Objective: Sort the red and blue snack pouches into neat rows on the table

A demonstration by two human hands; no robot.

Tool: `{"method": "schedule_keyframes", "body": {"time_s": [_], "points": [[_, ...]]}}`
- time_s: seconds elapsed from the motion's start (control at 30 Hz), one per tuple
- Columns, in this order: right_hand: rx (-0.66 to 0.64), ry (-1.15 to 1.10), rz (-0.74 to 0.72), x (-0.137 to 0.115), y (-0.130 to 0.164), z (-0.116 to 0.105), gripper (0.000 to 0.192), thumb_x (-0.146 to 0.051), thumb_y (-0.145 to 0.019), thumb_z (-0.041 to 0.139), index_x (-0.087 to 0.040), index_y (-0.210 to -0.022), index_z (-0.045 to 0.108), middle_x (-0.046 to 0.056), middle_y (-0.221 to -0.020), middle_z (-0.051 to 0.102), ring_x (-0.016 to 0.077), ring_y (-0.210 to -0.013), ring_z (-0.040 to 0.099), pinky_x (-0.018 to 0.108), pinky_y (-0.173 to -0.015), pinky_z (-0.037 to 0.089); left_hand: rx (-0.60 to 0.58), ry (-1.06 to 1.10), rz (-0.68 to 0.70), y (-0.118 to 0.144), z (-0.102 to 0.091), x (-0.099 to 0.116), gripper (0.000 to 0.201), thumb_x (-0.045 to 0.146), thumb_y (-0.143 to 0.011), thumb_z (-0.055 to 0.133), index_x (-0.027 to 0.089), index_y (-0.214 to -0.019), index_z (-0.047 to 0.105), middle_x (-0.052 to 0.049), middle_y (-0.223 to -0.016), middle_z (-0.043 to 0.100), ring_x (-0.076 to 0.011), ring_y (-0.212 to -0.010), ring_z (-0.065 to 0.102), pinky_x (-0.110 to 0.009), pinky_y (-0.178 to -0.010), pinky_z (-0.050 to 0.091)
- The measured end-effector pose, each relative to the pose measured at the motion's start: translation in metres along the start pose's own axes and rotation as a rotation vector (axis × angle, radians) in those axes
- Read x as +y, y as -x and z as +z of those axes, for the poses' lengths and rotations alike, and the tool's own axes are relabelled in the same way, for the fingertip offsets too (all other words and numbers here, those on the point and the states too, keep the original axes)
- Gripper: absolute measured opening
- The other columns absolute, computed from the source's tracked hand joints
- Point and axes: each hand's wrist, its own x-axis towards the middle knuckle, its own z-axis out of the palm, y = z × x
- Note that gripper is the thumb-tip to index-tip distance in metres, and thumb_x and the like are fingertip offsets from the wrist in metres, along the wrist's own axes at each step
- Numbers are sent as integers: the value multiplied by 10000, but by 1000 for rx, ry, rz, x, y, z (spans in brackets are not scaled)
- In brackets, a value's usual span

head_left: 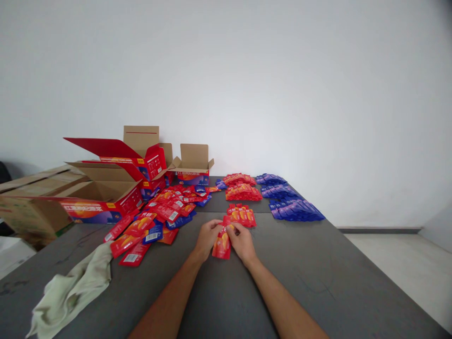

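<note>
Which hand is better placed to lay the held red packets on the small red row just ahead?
Probably the right hand: it sits directly below the red row, while the left hand shares the packets farther away.

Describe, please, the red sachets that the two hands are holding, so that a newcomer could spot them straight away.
Start at the dark grey table and find the loose heap of red and blue sachets beside the open cartons. Nearer the camera, the left hand and right hand meet over the held sachets. Unlike the fanned red row just behind, these are off the table, pinched in fingers.
</note>
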Motion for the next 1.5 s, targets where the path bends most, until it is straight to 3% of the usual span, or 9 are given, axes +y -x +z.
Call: {"method": "schedule_keyframes", "body": {"time_s": [0.23, 0.47, 0.57, 0.83, 1.03, 1.17, 1.27, 1.4, 1.5], "points": [[-63, -150, 34, -5, 3, 3, 386, -526, -882, 545, -166, -885, 684, -21, -669, 562, 130, -600, 461, 225, -563, 373, 86, -102, 77, -1, -4, 4, 196, 316, -675, 692, 150, -773, 657, -8, -715, 680, -130, -639, 606, -226, -609, 456], [-100, -129, 7, -4, 3, 4, 352, -487, -901, 526, -164, -853, 659, -22, -682, 574, 124, -602, 465, 222, -570, 374, 65, -166, 150, -1, -3, 1, 158, 254, -724, 619, 154, -836, 666, -26, -760, 692, -154, -704, 635, -241, -657, 471], [-82, -76, 5, -1, 1, 2, 334, -469, -891, 537, -170, -819, 668, -18, -675, 589, 130, -605, 480, 229, -580, 382, 75, -295, 167, 1, -2, 3, 141, 271, -764, 588, 167, -819, 667, -30, -767, 700, -158, -707, 636, -246, -660, 458], [-87, -68, 21, -9, 2, 4, 290, -436, -867, 559, -185, -776, 672, -21, -643, 590, 133, -586, 487, 238, -571, 379, 263, -672, 144, 5, 2, 1, 118, 217, -826, 503, 207, -723, 559, 2, -698, 628, -148, -678, 574, -248, -622, 362], [-152, -235, 97, -16, 4, 2, 357, -520, -866, 559, -177, -909, 650, -53, -589, 495, 111, -527, 414, 220, -511, 333, 335, -500, 117, -3, -6, -1, 118, 294, -848, 510, 204, -803, 572, -8, -786, 648, -155, -736, 592, -256, -670, 410], [-246, -204, 139, -14, 6, 5, 409, -571, -854, 555, -182, -728, 575, -62, -548, 419, 94, -494, 340, 211, -457, 258, 381, -323, 152, -10, -13, -3, 203, 386, -821, 568, 184, -833, 583, -22, -804, 654, -157, -751, 610, -254, -679, 455], [-184, -157, 129, -9, 4, 6, 445, -593, -848, 545, -189, -664, 526, -53, -557, 429, 96, -508, 346, 211, -457, 258, 337, -174, 80, -8, -13, 0, 296, 458, -802, 596, 168, -862, 590, -37, -809, 670, -155, -726, 630, -252, -645, 485], [-52, -153, 155, -1, -1, 2, 450, -606, -851, 530, -196, -666, 502, -50, -567, 444, 102, -519, 359, 213, -462, 276, 36, -80, -196, 1, -7, 4, 296, 383, -740, 667, 170, -926, 579, -27, -765, 670, -143, -567, 618, -269, -516, 501], [-5, -147, 174, 5, -3, -1, 443, -603, -856, 525, -202, -671, 496, -49, -563, 463, 107, -513, 385, 218, -470, 297, -74, -43, -236, 3, -4, 1, 317, 246, -664, 718, 170, -917, 542, -12, -717, 653, -136, -510, 605, -275, -480, 512]]}}
